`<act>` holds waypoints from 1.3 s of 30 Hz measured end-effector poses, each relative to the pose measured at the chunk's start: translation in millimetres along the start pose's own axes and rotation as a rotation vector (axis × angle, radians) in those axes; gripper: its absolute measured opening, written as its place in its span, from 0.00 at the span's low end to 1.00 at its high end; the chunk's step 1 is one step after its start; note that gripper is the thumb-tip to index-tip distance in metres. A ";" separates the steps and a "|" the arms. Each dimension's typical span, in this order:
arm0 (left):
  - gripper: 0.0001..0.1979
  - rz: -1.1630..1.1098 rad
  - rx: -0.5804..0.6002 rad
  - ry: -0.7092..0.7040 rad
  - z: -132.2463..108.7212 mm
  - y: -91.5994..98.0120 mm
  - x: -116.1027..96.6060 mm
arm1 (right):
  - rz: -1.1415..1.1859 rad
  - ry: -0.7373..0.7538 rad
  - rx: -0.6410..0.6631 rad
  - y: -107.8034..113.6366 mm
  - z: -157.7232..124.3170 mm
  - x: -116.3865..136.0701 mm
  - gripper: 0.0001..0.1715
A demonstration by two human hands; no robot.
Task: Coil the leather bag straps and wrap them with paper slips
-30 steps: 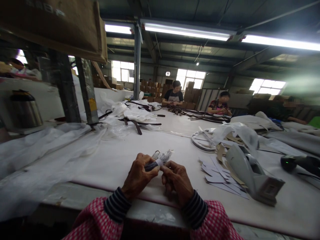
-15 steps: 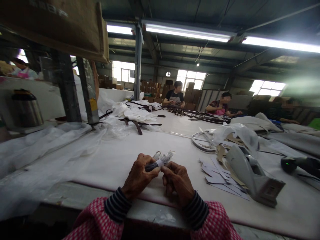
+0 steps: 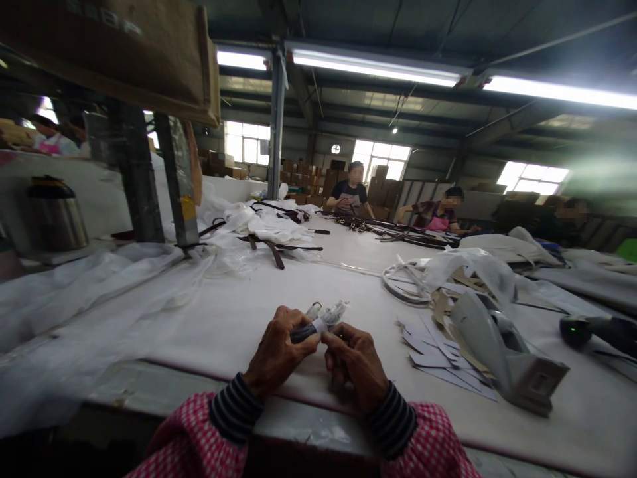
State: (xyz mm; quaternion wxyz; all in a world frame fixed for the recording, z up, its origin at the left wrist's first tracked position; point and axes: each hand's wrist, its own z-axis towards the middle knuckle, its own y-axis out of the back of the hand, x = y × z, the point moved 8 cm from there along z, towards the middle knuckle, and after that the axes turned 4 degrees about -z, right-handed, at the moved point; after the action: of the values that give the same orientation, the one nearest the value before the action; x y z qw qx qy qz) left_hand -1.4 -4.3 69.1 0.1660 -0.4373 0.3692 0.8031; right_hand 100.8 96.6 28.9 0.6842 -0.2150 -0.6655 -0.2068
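My left hand [image 3: 276, 355] is closed around a rolled dark strap [image 3: 302, 332] whose far end is wrapped in white plastic [image 3: 329, 315]. My right hand [image 3: 354, 362] is closed too, its fingertips pinching at the white wrap just right of the left thumb. Both hands rest near the front edge of a long white table [image 3: 239, 312]. Pink checked sleeves with striped cuffs cover my wrists.
A grey tape dispenser [image 3: 502, 348] and loose paper slips [image 3: 432, 348] lie to the right, with a black handheld device [image 3: 582, 328] beyond. Clear plastic sheeting [image 3: 84, 299] covers the left. Dark straps [image 3: 271, 247] lie farther back. Three other people sit at the far end.
Hardly anything differs; my hands keep the same grip on the strap and the view has drifted slightly.
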 end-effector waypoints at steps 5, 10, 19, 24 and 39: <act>0.08 0.002 -0.004 -0.005 -0.2 0.6 0.8 | -0.005 0.002 0.004 -0.3 -0.1 -0.1 0.25; 0.09 0.006 -0.007 -0.004 -0.1 0.3 1.6 | -0.003 -0.016 0.006 -0.3 0.1 -0.6 0.26; 0.08 0.005 -0.010 -0.005 -0.9 0.9 -0.4 | -0.014 -0.013 0.004 -0.5 -1.4 1.0 0.28; 0.08 0.013 -0.021 -0.011 -1.5 2.2 -1.9 | -0.001 -0.002 0.005 -0.9 -1.9 2.1 0.28; 0.08 0.013 -0.014 -0.016 -1.9 1.6 -1.7 | 0.002 0.007 0.019 -1.5 -1.0 1.2 0.26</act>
State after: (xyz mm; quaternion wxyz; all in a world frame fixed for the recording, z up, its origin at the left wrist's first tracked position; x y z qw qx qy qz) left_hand -0.4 -6.7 70.6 0.1605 -0.4296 0.3650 0.8102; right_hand 100.8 94.9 30.2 0.6886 -0.2086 -0.6649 -0.2005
